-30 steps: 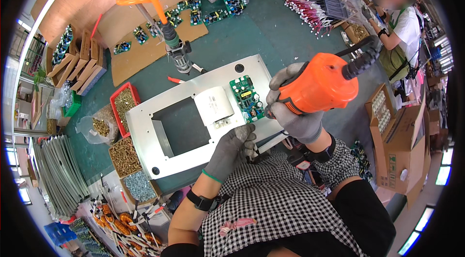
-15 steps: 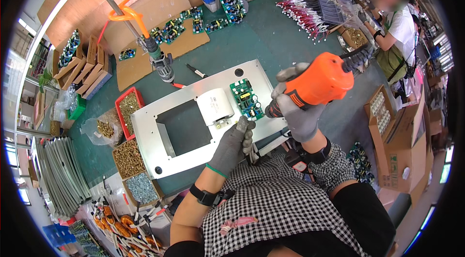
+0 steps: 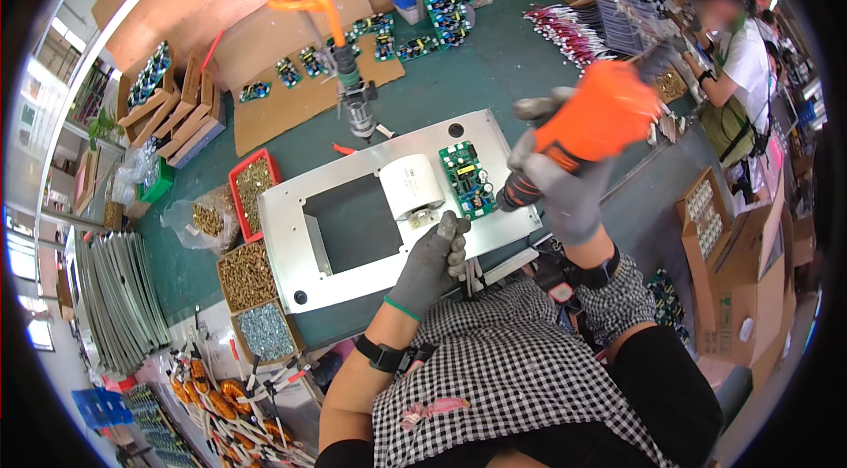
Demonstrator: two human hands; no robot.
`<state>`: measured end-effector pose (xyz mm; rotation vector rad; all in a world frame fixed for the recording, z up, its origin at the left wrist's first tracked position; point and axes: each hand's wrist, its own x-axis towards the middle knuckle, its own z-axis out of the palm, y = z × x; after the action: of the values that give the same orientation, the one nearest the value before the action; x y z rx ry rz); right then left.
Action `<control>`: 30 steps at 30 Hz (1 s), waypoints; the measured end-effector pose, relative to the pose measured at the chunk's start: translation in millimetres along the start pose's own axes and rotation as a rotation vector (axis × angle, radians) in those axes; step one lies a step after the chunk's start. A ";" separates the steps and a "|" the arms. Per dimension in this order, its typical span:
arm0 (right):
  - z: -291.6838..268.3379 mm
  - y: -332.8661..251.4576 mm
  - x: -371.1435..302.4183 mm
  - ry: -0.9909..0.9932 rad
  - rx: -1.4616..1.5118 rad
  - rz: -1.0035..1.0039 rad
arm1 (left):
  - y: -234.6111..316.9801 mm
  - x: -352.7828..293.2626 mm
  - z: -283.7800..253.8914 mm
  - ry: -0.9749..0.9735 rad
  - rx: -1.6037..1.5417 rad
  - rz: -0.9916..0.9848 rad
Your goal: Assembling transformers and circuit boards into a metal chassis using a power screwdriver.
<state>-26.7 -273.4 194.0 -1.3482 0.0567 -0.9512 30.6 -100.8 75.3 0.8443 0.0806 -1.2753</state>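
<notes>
A white metal panel (image 3: 344, 290) with a large rectangular cutout lies on the green bench in front of me. A white cylindrical capacitor (image 3: 410, 186) and a green circuit board (image 3: 468, 179) sit side by side on it. Gloved in grey, my right hand (image 3: 573, 208) grips an orange electric screwdriver (image 3: 595, 115), blurred by motion. Its dark nose points down-left beside the board's right edge; the tip's contact is unclear. My left hand (image 3: 432, 263), also gloved, is closed at the panel's near edge below the capacitor. Whatever its curled fingers hold is hidden.
A second power screwdriver (image 3: 357, 106) hangs over the panel's far edge from an orange coiled hose (image 3: 328, 9). Left of the panel stand a red bin (image 3: 236, 194) and boxes of brass (image 3: 247, 278) and silver hardware (image 3: 265, 337). Another person (image 3: 737, 62) works at far right.
The whole view has shifted, so the bench appears farther right. The hanging screwdriver has moved right relative to the panel. My right hand still holds the orange screwdriver; my left hand remains closed.
</notes>
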 end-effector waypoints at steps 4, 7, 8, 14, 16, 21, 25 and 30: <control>4.6 -26.3 -3.1 -0.100 0.196 -0.169 | -0.3 -4.2 3.0 -0.019 0.066 -0.009; 9.3 -33.2 -1.0 -0.142 0.222 -0.183 | 2.3 -5.5 6.5 -0.060 0.122 0.012; 10.2 -33.2 0.3 -0.155 0.222 -0.185 | 3.7 -5.6 7.3 -0.065 0.137 0.022; 10.5 -26.7 2.5 -0.182 0.240 -0.169 | 8.5 -6.7 10.0 -0.090 0.187 0.068; 9.5 -24.8 3.1 -0.228 0.276 -0.176 | 9.5 -7.0 8.8 -0.102 0.197 0.088; 13.1 -16.3 13.4 -0.229 0.339 -0.150 | 18.6 -8.3 5.6 -0.193 0.144 0.051; 17.3 -13.6 25.9 -0.298 0.367 -0.169 | 28.1 -14.2 9.6 -0.091 0.158 0.039; 29.3 9.6 48.3 -0.068 0.191 -0.187 | 40.9 -30.7 7.5 -0.204 0.405 -0.129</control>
<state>25.4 -280.1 217.0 -1.2218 -0.2112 -1.0391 52.7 -78.9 116.5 1.0594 -0.2996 -1.5201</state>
